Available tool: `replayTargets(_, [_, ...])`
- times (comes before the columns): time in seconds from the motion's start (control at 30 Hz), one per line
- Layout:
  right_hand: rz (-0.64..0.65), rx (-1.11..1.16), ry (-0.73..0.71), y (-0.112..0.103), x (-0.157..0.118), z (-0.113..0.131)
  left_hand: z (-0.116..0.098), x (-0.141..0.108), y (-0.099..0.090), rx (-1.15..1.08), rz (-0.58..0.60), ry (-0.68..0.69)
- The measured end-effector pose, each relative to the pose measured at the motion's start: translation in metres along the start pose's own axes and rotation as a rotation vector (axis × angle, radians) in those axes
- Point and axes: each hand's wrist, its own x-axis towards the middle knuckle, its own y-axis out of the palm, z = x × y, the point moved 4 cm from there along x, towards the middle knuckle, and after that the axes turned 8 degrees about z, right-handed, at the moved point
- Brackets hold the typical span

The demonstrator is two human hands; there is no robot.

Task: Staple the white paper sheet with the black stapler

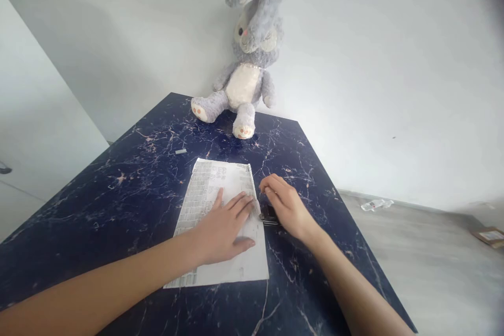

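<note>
A stack of white printed paper (236, 268) lies on the dark blue marbled table, with dense grey print down its left side. My left hand (224, 226) rests flat on the sheet, fingers spread, thumb pointing right. At the paper's right edge sits a small black device with a metal base, which looks like a stapler (269, 216). Over it curls my right hand (289, 205), its fingers bent and hiding most of the stapler's body.
A grey plush rabbit (244, 84) sits against the wall at the table's far end. Left of the rabbit's feet lies a small silvery strip (180, 151). On the floor to the right are a clear plastic item (377, 204) and a brown package (488, 236).
</note>
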Motion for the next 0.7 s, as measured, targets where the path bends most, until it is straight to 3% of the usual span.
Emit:
replayTargets(0.07, [0.173,0.144,-0.122,-0.014,-0.005,-0.011,0.004,0.0,-0.001,0.008,0.0,-0.009])
replayTargets(0.13, [0.366,0.133,-0.222,-0.019,-0.01,-0.024,0.007,0.0,-0.003,0.011,-0.001,-0.017])
replayTargets(0.23, [0.483,0.054,-0.225,-0.021,-0.012,-0.052,0.011,0.0,-0.007,0.001,-0.004,-0.004])
replayTargets(0.3, [0.41,0.06,-0.122,-0.025,-0.009,-0.072,0.013,-0.001,-0.008,-0.014,0.0,-0.001])
replayTargets(0.4, [0.126,0.125,0.059,-0.037,-0.005,-0.089,0.014,0.0,-0.009,-0.056,-0.002,-0.008])
replayTargets(0.47, [-0.024,0.168,0.105,-0.038,-0.003,-0.085,0.014,0.001,-0.011,-0.106,-0.03,-0.018])
replayTargets(0.53, [-0.076,0.19,0.087,-0.028,0.0,-0.069,0.013,0.002,-0.016,-0.184,-0.094,-0.041])
replayTargets(0.6, [-0.119,0.215,0.068,-0.014,0.004,-0.05,0.013,0.001,-0.025,-0.297,-0.206,-0.071])
replayTargets(0.7, [-0.247,0.281,0.065,0.004,0.006,-0.025,0.017,-0.007,-0.043,-0.465,-0.515,-0.148])
